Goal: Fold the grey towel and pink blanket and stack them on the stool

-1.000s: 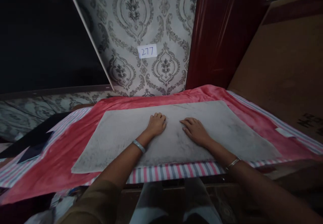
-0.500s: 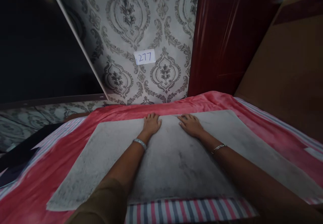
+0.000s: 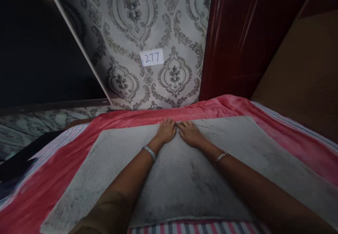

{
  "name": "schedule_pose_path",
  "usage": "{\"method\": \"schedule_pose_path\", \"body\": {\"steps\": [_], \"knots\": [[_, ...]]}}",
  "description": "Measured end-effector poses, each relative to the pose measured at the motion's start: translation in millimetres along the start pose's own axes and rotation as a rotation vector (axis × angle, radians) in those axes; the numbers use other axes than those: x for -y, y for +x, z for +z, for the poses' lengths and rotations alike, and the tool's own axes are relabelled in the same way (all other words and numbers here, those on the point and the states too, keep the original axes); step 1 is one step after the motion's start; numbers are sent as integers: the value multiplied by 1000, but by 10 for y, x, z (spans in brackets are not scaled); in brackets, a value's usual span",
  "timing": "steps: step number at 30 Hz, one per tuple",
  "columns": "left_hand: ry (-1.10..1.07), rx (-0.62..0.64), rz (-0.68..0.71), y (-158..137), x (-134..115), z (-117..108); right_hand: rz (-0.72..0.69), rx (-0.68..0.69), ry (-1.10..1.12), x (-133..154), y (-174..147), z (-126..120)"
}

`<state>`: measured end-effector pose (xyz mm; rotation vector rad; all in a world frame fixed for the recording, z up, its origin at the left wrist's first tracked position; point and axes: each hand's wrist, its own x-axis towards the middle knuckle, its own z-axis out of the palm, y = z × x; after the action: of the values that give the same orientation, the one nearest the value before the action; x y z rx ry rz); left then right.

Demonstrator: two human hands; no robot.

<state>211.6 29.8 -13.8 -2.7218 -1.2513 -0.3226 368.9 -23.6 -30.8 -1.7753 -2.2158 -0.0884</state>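
A large grey cloth [image 3: 169, 184] with a soft, mottled surface is spread flat before me. At the middle of its far edge, my left hand [image 3: 166, 131] and my right hand [image 3: 190, 133] rest side by side, their thumbs almost meeting. The fingers of both hands are bent over this edge and closed on the cloth. Small creases run through the fabric just right of my right hand. Fingertips and whatever lies beneath the palms are hidden.
A red plush blanket [image 3: 70, 156] lies under the grey cloth, over a striped sheet [image 3: 185, 228]. Behind stand a patterned wall with a paper marked 277 [image 3: 151, 57], a dark screen [image 3: 47, 58] at left and a dark red panel [image 3: 232, 44] at right.
My hands have come together along the far edge, the right one sliding left and the left one slightly right. Creases have formed beside my right hand, and the view has shifted a little.
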Motion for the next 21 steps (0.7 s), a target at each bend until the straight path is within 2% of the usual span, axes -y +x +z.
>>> {"method": "schedule_pose_path", "body": {"steps": [5, 10, 13, 17, 21], "knots": [[-7, 73, 27, -130, 159, -40, 31, 40, -6, 11, -15, 0], [-18, 275, -60, -590, 683, -152, 128, 155, -18, -152, -131, -71], [26, 309, -214, -978, 1080, -299, 195, 216, -36, -425, -322, -166], [110, 331, -416, -1557, 1532, -532, 347, 199, -76, -912, -787, -320], [173, 270, -536, -2076, 1742, -773, 431, 186, -107, -1319, -1290, -444]]}}
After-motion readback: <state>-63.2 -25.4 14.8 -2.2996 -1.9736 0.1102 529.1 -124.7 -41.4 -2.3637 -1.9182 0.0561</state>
